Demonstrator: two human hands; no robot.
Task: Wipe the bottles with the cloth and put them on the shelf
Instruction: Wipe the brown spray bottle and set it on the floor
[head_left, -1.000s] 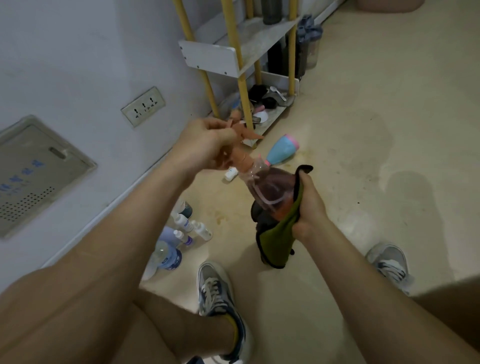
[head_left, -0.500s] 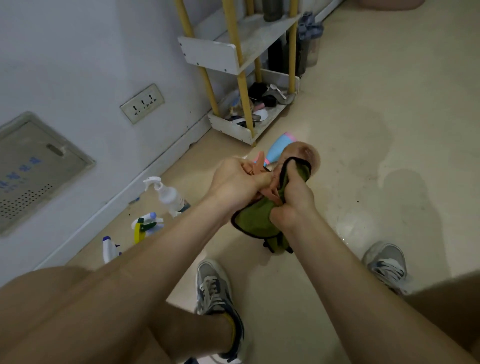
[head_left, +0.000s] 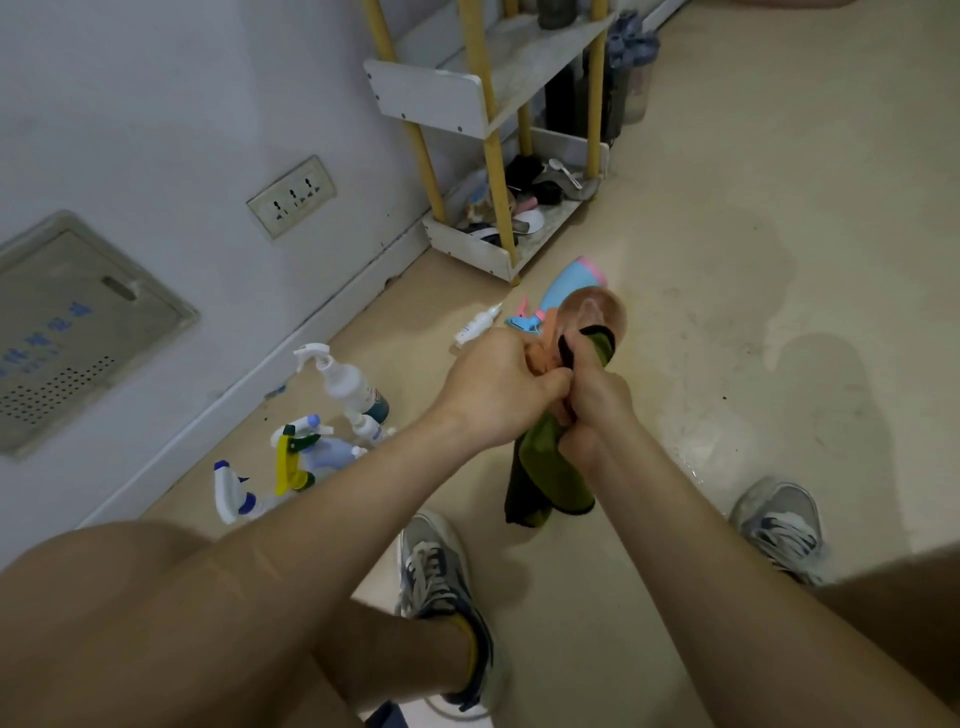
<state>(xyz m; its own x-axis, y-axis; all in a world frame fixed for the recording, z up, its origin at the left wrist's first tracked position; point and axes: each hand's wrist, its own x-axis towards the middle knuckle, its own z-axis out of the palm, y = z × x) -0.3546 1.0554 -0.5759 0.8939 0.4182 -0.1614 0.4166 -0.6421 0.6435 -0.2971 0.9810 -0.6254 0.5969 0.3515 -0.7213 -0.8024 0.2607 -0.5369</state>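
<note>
Forearms reach forward and down from both lower corners of the head view and meet in the middle, above the pale floor (head_left: 727, 260). The left hand (head_left: 498, 387) is curled shut, knuckles up, around the orange trigger end of a pinkish spray bottle (head_left: 597, 312), whose round base points away from the camera, towards the shelf. The right hand (head_left: 592, 395) presses against the left, fingers closed around a green cloth (head_left: 550, 467) with a dark edge; the cloth wraps up over the near side of the bottle, and its loose end hangs down below the wrist. The two thumbs touch between the hands. Just beyond the bottle a blue and pink spray bottle (head_left: 566, 283) lies on its side on the floor, and a small white bottle (head_left: 475, 327) lies near it to the left. Further left, near the wall's skirting, a cluster of spray bottles (head_left: 311, 447) stands and lies together, among them a tall white one (head_left: 343, 379) standing upright. The shelf (head_left: 483, 98), with yellow posts and white trays, stands against the wall at the top; its lowest tray holds mixed small items that are too small to tell apart. A wall socket (head_left: 292, 196) sits left of the shelf. Two sneakers show below, the left shoe (head_left: 436, 566) between the forearms and the right shoe (head_left: 779, 525) outside the right arm.
</note>
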